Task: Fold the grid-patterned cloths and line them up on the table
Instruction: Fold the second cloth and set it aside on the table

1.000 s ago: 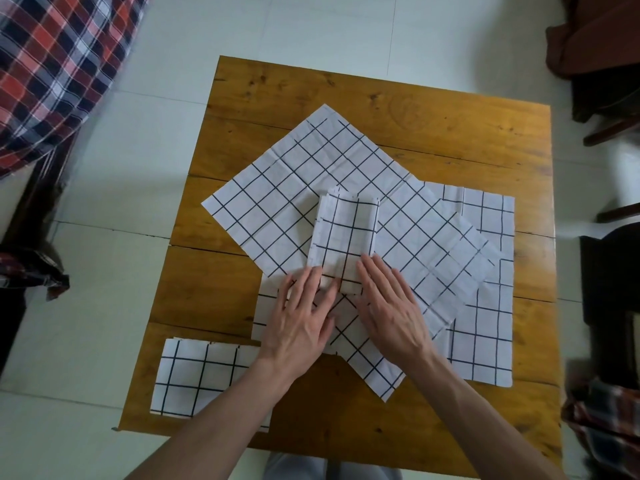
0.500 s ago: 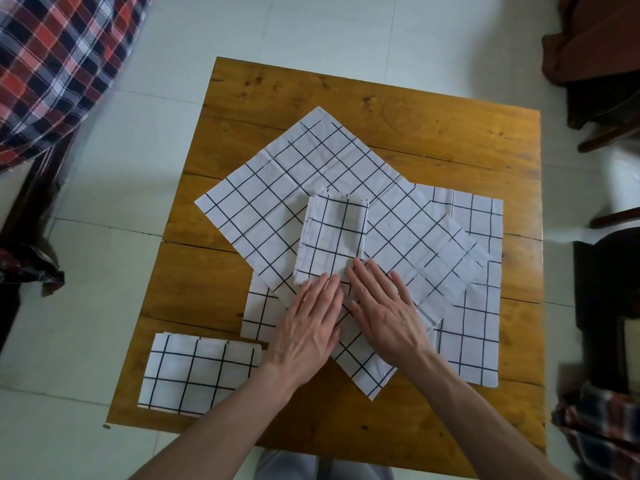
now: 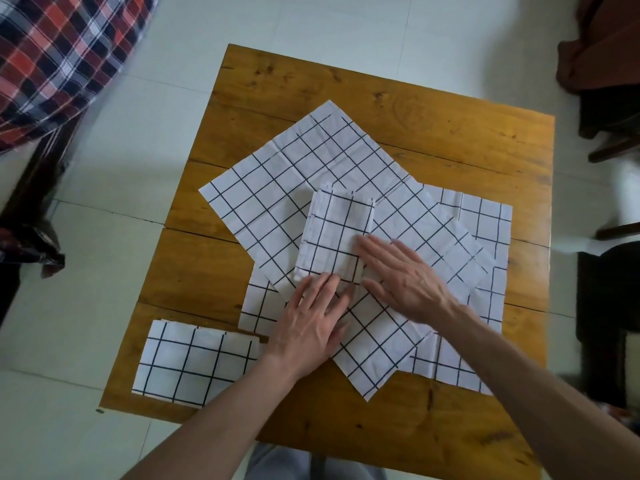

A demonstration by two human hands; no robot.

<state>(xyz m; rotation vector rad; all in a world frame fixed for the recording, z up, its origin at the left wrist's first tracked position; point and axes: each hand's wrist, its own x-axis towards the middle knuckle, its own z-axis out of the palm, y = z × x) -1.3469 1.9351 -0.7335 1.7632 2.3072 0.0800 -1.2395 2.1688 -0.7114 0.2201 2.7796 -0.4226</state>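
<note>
— What's nearest you?

— My folded cloth [image 3: 197,363], lying at the near left corner of the wooden table [image 3: 433,109].

— And your hands?

— My left hand [image 3: 308,327] lies flat, fingers straight, on the near edge of the small folded bundle [image 3: 337,235]. My right hand [image 3: 403,277] presses its right side, fingers straight too.

— What's under the bundle?

— A spread cloth [image 3: 294,174], turned like a diamond, overlapping another flat cloth [image 3: 485,230] on the right. Farther left, a plaid fabric [image 3: 59,53].
</note>
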